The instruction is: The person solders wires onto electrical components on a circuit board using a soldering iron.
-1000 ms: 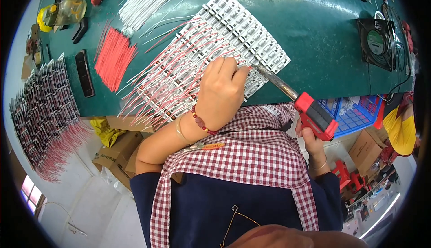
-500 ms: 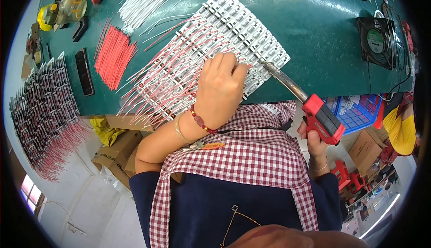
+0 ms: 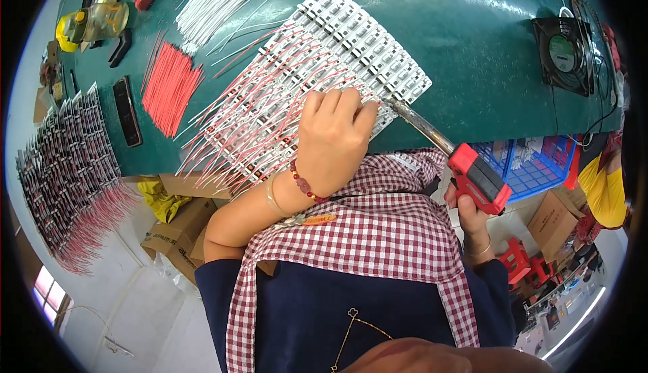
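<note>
My left hand [image 3: 335, 129] rests over a panel of white circuit boards [image 3: 381, 44], fingers curled down in a pinch at its near right part. A thin wire seems to be in that pinch, though the fingers mostly hide it. Rows of red and white wires [image 3: 233, 127] hang off the panel toward the left. From the right, my right hand [image 3: 471, 212] grips a red and black soldering gun [image 3: 478, 177]. Its metal barrel points up and left, and the tip is at the panel just beside my left fingertips.
Bundles of red wires [image 3: 172, 90] and white wires [image 3: 219, 2] lie left of the panel. A black phone [image 3: 127, 111] and a stack of wired boards [image 3: 67, 170] are farther left. At right stand a black fan [image 3: 563, 56] and a blue basket [image 3: 540, 170] below the table edge.
The soldering gun and my right hand have shifted slightly left and up. My left hand's fingers have moved a little to the right on the panel.
</note>
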Available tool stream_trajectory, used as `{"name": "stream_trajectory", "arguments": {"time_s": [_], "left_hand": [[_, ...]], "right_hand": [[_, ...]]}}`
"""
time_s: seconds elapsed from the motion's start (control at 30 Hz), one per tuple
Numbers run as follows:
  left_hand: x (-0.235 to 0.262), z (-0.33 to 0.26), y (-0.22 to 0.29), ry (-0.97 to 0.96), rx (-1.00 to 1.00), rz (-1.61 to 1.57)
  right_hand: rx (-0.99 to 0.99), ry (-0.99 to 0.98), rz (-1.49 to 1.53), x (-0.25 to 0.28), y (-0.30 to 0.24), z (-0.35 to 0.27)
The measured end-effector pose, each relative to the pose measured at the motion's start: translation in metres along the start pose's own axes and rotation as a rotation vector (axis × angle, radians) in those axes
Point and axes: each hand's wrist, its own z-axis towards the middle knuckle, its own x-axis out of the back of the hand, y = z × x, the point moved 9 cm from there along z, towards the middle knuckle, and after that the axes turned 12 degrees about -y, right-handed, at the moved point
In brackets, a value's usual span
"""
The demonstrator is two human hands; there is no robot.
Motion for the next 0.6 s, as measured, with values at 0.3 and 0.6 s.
{"name": "stream_trajectory", "arguments": {"time_s": [0.3, 0.6], "left_hand": [[-0.004, 0.0022, -0.0019, -0.037, 0.031, -0.013], [-0.0078, 0.0013, -0.0039, -0.077, 0.049, -0.015]], "right_hand": [[-0.004, -0.003, -0.059, 0.0016, -0.0007, 0.005], [-0.002, 0.017, -0.032, 0.0074, -0.0015, -0.0023]]}}
